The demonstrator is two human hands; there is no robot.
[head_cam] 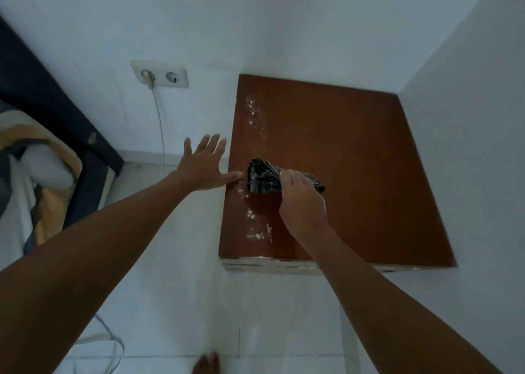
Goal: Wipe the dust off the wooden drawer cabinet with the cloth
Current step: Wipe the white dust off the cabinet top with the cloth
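Now right hand [302, 200] grips cloth [262, 176] on dusty cabinet [355, 160]; left hand [203, 165] spread flat, empty.

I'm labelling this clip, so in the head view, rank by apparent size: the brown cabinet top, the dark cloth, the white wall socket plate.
1. Brown wooden cabinet top, clearly largest.
2. Dark crumpled cloth and white double wall socket plate look alike; the right hand hides part of the cloth, so no ranking.
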